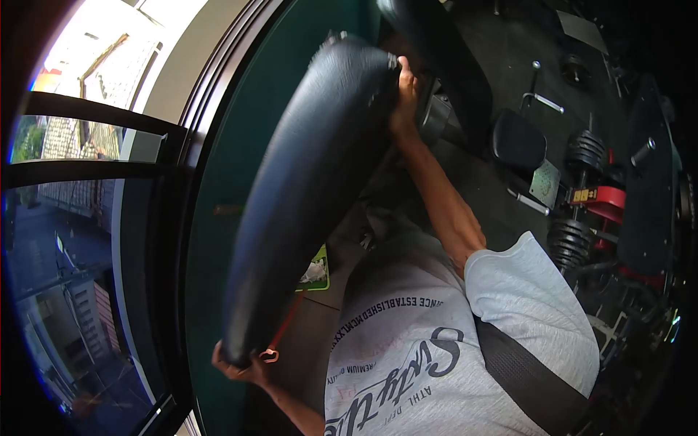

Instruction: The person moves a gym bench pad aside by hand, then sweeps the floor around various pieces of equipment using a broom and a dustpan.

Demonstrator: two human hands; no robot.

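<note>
A long black padded bench cushion runs diagonally through the middle of the view. My right hand grips the edge of its upper end, fingers partly hidden behind it. At the lower end, my left hand is wrapped around the cushion's narrow tip. Close to that hand, an orange-red strap ends in a small metal-looking ring. Behind the cushion, partly covered, a bright green tray has crumpled white material in it.
Another black bench pad lies beyond my right hand, near a small black seat pad. Stacked weight plates and a red metal part stand at right. A dark-framed window and a dark green panel flank the left.
</note>
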